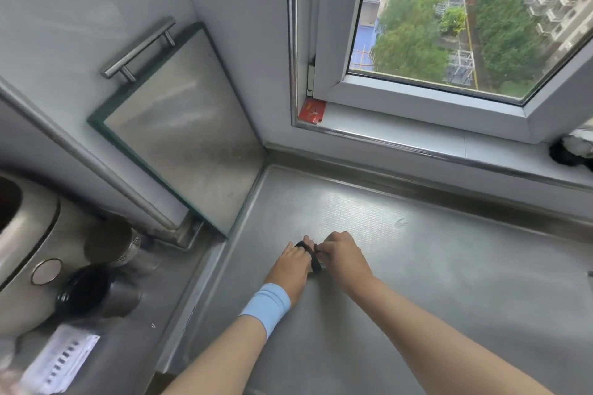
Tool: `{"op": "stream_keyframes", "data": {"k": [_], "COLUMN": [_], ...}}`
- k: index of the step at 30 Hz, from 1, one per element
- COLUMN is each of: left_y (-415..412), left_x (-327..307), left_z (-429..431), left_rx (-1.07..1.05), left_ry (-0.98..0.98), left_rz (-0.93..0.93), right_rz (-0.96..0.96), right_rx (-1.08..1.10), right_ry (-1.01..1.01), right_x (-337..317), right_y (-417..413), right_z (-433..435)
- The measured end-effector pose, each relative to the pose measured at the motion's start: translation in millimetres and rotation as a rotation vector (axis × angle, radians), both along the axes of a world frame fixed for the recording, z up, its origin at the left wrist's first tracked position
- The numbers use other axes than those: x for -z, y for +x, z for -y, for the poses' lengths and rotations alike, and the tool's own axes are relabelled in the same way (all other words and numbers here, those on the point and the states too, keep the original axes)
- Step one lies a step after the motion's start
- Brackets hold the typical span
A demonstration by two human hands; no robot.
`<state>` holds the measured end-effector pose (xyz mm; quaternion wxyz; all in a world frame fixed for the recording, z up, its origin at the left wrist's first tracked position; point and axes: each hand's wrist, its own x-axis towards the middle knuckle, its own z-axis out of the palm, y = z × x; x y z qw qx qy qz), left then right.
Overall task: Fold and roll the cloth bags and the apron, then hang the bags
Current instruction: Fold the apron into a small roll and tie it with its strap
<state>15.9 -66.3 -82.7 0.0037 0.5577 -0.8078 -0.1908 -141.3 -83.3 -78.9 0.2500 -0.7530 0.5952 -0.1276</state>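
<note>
My left hand (292, 263), with a light blue wristband, and my right hand (341, 255) meet over the steel counter (417, 282). Between them is a thin black band (313, 258), like a hair tie, looped over my left fingers; my right fingertips pinch it. No cloth bag or apron shows in the view.
A glass-fronted cabinet door (186, 125) with a steel handle stands at the left. Steel pots and a dark jar (86, 289) crowd the lower left. The window (449, 26) sits behind the counter, with a red packet (312, 111) on its sill and a black and white object (571, 151) at the far right.
</note>
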Motion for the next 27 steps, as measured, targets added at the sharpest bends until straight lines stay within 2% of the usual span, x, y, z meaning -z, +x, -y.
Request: {"op": "stream_keyframes", "data": {"k": [7,10,14,24,27], "left_y": [4.5,7.1,8.7,3.4,1.1], "left_x": [6.4,0.2,-4.3,6.8,9.9], "left_z": [-1.2,5.7,12.3,-2.9,-1.9], "left_rx": [-0.135,-0.184,-0.154,-0.382,-0.459], "left_ry": [0.035,0.035,0.034,-0.029,0.025], "left_rz": [-0.276,-0.407,-0.397,-0.571,-0.620], "right_rz": [-0.025,0.054,0.201,0.214,0.180], "right_rx": [-0.031,0.001,0.107,0.314,0.228], "right_ry": [-0.167,-0.051,0.194,0.259,0.185], "right_x": [9.1,4.5,-4.2,-3.7,-2.6], "right_y": [2.9,2.7,5.7,9.7,1.7], "right_z": [-10.4,-11.6,-14.8,-10.1,-11.4]}}
